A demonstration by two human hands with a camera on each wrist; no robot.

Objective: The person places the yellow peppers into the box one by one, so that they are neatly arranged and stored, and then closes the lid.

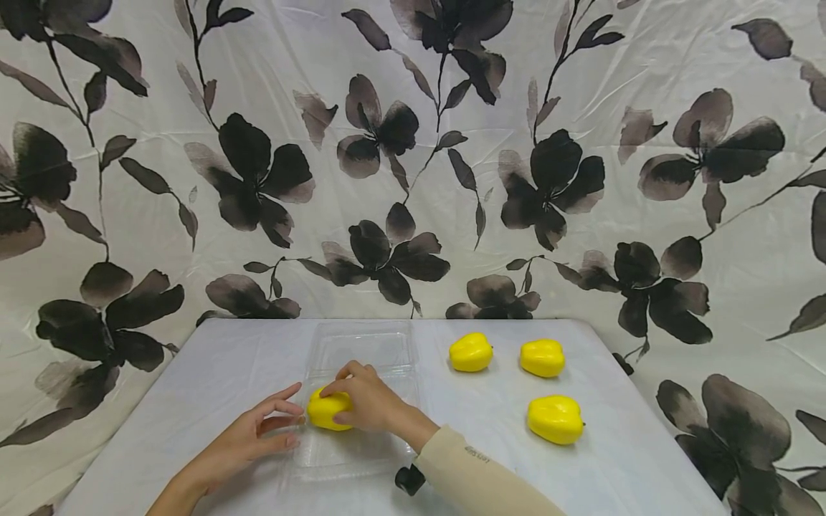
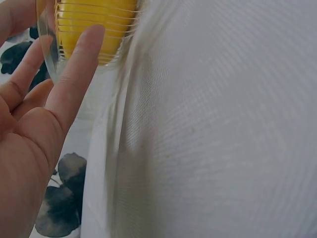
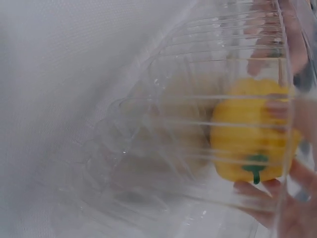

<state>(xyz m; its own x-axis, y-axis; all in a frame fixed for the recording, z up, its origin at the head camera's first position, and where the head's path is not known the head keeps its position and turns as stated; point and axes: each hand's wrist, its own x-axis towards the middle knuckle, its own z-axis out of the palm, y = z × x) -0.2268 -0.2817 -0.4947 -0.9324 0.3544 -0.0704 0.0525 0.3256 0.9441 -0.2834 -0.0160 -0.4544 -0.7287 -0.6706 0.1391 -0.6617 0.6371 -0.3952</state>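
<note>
A yellow bell pepper [image 1: 319, 411] sits inside a clear plastic clamshell container [image 1: 351, 459], gripped from above by my right hand [image 1: 371, 403] with thumb and fingers around it. In the right wrist view, the pepper [image 3: 235, 131] shows through the ribbed clear wall, its green stem visible. Beside the container's left wall is my left hand [image 1: 254, 433], fingers fairly straight and spread. Seen in the left wrist view, one extended finger of the left hand [image 2: 34, 124] lies against or very near the ribbed wall, the pepper [image 2: 81, 22] behind it.
Three more yellow bell peppers lie right of the container: one at the back [image 1: 470, 352], one farther right [image 1: 542, 357], one nearer [image 1: 555, 419]. The container's lid [image 1: 361, 347] lies open toward the back. A white cloth covers the table [image 1: 477, 459]; floral fabric [image 1: 452, 186] hangs behind.
</note>
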